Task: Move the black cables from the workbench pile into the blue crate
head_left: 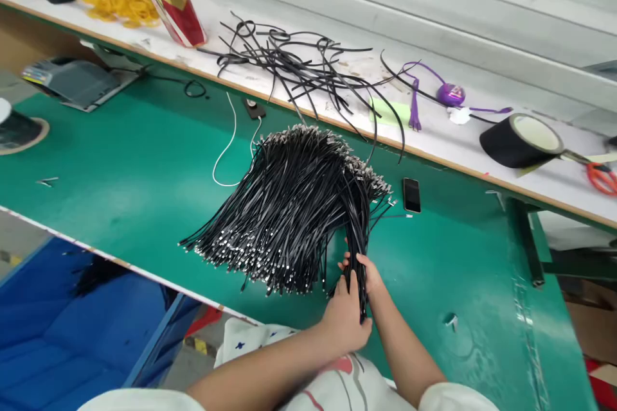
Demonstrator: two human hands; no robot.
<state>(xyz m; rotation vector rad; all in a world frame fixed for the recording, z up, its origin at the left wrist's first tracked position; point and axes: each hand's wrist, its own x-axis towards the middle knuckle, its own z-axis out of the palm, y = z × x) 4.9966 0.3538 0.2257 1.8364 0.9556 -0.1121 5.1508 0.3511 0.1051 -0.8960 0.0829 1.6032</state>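
Across the green bench [164, 141], your left hand [344, 318] and right hand [371, 275] gripped a black cable bundle [357, 231] just right of the large cable pile [289, 205]; the phone [411, 195] lay farther right.

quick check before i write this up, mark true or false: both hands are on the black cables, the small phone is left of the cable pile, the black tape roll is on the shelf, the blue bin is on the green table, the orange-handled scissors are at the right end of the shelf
1. Both hands are on the black cables. True: the left hand and the right hand grip one bunch.
2. The small phone is left of the cable pile. False: the phone lies to the right of the pile.
3. The black tape roll is on the shelf. True.
4. The blue bin is on the green table. False: the bin stands below the near edge of the table.
5. The orange-handled scissors are toward the right end of the shelf. True.
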